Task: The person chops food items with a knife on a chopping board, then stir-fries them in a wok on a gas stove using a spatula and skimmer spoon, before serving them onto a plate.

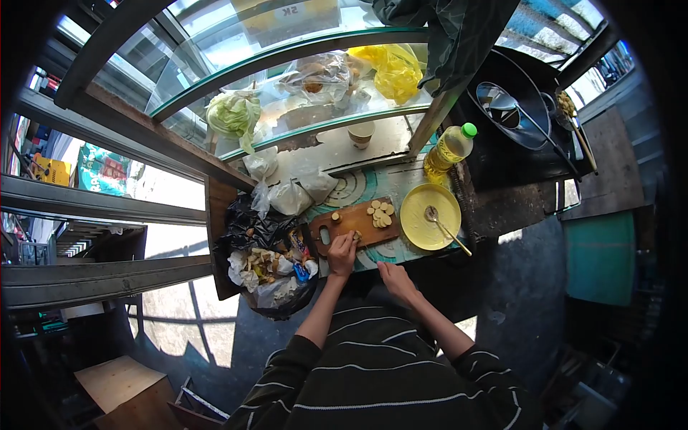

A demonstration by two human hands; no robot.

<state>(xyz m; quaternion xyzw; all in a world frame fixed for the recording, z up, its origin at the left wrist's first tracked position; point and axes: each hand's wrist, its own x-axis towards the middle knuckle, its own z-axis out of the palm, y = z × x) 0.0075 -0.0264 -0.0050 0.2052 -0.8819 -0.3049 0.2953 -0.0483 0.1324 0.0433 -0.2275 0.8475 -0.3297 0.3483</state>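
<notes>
A brown wooden cutting board (367, 235) lies at a slant on the counter. Several pale round slices (380, 213) are heaped on its right part, and a short pale piece (335, 217) stands near its upper left. My left hand (341, 255) is over the board's lower edge, fingers pinched on a small pale piece of food (357, 235). Off the board's lower right, my right hand (395, 279) is closed near the counter edge; what it holds, if anything, is hidden. Right of the board sits a yellow plate (416, 228) with a spoon (446, 229) resting in it.
An oil bottle (448, 154) with a green cap stands behind the plate. A black bag of scraps (261, 229) is left of the board. Behind are a paper cup (361, 134), a cabbage (233, 115) and plastic bags (294, 193). A large wok (509, 100) is at the right.
</notes>
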